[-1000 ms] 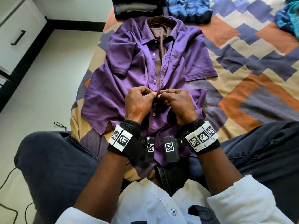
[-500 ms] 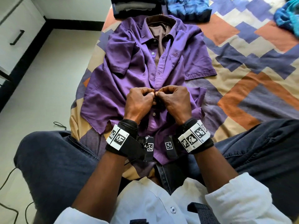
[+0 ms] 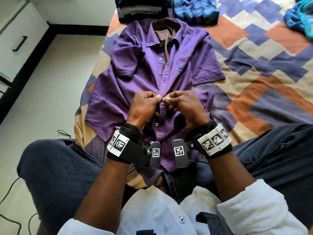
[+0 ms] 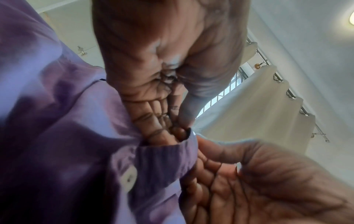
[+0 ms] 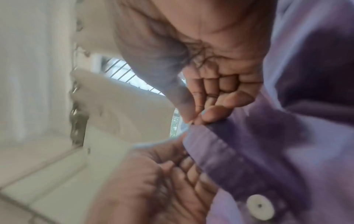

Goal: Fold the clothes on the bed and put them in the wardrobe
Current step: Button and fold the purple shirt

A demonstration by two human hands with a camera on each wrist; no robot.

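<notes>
Bare bedspread right of shirt; folded clothes beyond collar

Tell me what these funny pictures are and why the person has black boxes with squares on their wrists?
Those boxes are small cameras. One picture comes from a camera on the person's head, looking down; the other two come from the wrists, looking along the fingers. A purple short-sleeved button-up shirt lies flat on the patterned orange, blue and beige bedspread. The left hand and right hand each pinch the shirt's front edges, apparently doing up a button. Beyond it sit a dark folded stack of clothes and a blue denim garment.
</notes>
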